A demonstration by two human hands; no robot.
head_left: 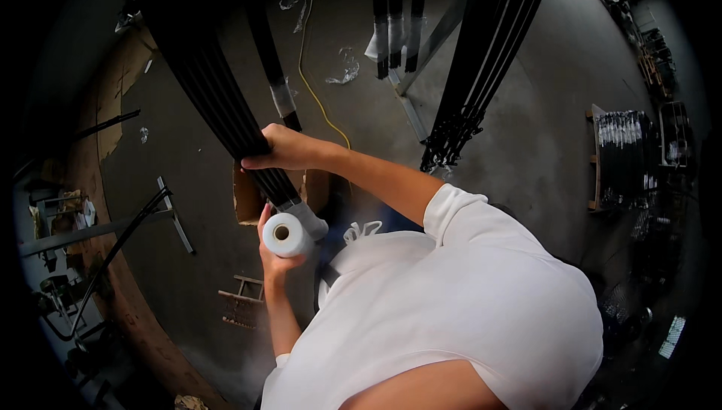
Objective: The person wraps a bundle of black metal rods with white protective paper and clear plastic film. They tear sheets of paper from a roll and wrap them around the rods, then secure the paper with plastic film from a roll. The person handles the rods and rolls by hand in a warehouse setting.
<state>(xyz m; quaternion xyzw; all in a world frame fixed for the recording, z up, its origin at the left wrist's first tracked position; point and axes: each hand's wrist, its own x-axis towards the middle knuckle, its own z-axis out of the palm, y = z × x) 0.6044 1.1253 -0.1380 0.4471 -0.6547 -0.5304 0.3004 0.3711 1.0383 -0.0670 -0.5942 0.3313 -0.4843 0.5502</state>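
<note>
Your white cloth shirt [466,282] foremost, your left hand [269,241] holds a white plastic-film roll [295,239] below the right hand [286,147] gripping long slim black bars [218,102], seemingly mid-wrap, so the next turn likely needs tension.

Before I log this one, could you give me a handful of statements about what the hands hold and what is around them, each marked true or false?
1. The left hand holds a roll, while the right hand holds a bundle of black bars. True.
2. The roll is black. False: it is white.
3. A yellow cable lies on the floor, to the right of the bundle in the picture. True.
4. The left hand is higher in the picture than the right. False: the right hand is higher.
5. The person wears a white shirt. True.
</note>
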